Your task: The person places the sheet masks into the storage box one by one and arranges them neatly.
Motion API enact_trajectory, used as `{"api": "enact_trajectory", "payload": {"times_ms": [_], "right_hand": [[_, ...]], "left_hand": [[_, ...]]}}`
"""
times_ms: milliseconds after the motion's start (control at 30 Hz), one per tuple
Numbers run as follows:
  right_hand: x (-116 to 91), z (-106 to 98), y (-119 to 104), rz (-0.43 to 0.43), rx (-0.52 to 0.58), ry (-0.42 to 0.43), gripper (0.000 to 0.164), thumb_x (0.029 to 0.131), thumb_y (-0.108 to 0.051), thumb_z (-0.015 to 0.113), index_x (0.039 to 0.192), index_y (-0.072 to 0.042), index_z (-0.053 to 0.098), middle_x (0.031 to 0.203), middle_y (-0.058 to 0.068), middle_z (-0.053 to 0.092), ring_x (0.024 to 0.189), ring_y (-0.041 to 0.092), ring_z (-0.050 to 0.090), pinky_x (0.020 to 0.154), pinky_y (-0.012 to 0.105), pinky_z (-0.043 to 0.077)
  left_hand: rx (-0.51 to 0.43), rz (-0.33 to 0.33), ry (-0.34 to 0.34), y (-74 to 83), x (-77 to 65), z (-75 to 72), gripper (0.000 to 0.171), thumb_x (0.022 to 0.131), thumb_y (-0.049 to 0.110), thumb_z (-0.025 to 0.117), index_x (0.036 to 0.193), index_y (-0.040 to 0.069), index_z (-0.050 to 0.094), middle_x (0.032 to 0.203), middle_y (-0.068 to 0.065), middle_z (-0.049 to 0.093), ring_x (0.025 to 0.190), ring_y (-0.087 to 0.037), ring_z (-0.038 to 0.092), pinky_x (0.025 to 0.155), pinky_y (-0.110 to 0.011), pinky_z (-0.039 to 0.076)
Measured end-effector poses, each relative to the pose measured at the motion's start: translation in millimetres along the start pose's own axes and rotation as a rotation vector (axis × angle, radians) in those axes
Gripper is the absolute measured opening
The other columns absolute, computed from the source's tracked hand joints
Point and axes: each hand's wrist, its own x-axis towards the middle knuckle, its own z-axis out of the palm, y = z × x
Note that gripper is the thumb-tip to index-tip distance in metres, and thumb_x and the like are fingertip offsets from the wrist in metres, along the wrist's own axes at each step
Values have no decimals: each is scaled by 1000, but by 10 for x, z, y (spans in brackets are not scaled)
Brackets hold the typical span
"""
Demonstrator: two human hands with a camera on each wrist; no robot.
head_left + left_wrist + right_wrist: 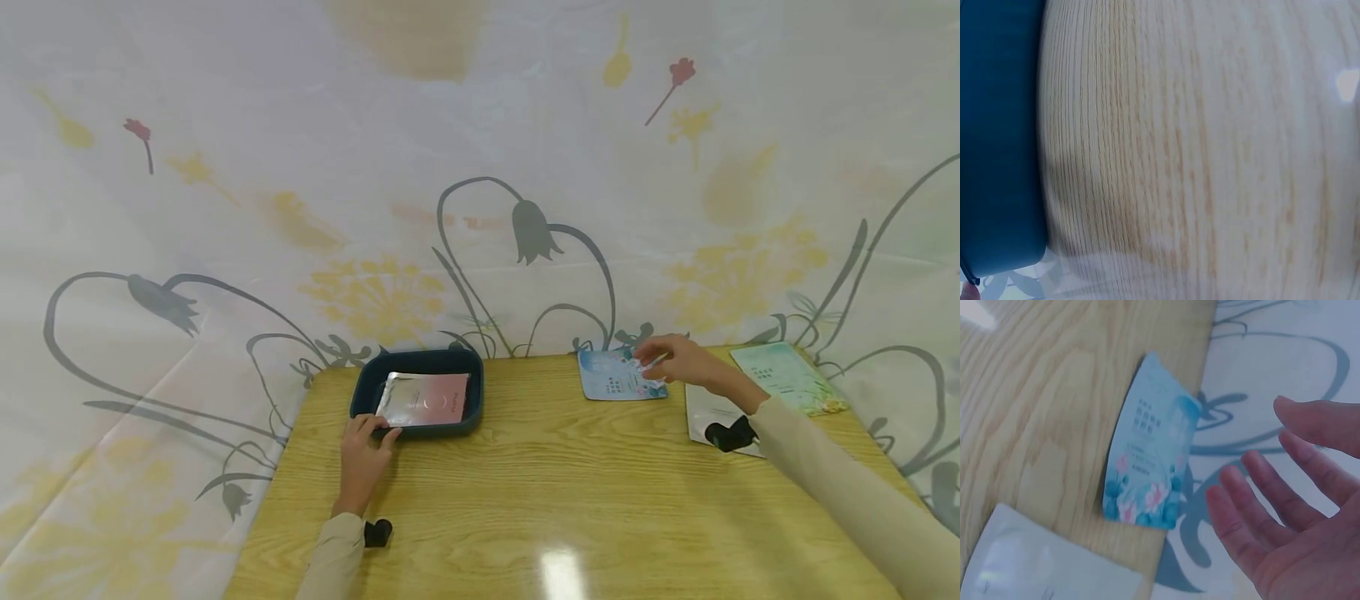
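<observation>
At the left of the table, a dark blue plastic basin (420, 360) contains a pink and silver sachet (438, 398) lying flat. My left hand (362, 462) holds the basin's front left rim; in the left wrist view only a fingertip (969, 292) shows below the basin wall (1000, 144). Over at the back right, my right hand (686, 364) hovers by a light blue sachet (611, 379) printed with pink flowers. The right wrist view has its fingers (1272, 515) loosely bent and apart, with nothing between them, beside that sachet (1147, 450).
A whitish sachet (705, 408) lies under the right forearm, partly covered by it. Behind it is a green sachet (783, 379) near the table's right edge. A flower-printed sheet (480, 125) rises behind the wooden table (525, 475).
</observation>
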Motion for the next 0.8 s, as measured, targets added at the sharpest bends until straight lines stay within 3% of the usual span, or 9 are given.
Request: {"api": "enact_trajectory", "payload": {"times_ms": [200, 500, 800], "right_hand": [[-47, -161, 115, 24, -20, 24, 38, 91, -9, 59, 125, 6, 50, 119, 25, 53, 103, 34, 55, 74, 42, 48], [-86, -388, 420, 88, -51, 20, 41, 93, -10, 56, 125, 12, 45, 124, 35, 47, 110, 46, 49, 81, 56, 46], [-110, -545, 680, 147, -104, 55, 40, 92, -9, 54, 121, 17, 45, 123, 40, 44, 104, 47, 52, 80, 55, 46]], "left_hand": [[13, -8, -2, 10, 8, -20, 24, 67, -1, 83, 77, 2, 62, 84, -12, 56, 80, -29, 50, 76, -34, 37], [24, -16, -15, -12, 3, -25, 24, 67, 0, 84, 77, 3, 62, 84, -11, 56, 81, -28, 50, 76, -33, 38], [29, 3, -14, 16, 10, -10, 25, 66, -1, 84, 77, 2, 62, 82, -11, 56, 79, -28, 51, 74, -37, 40]]}}
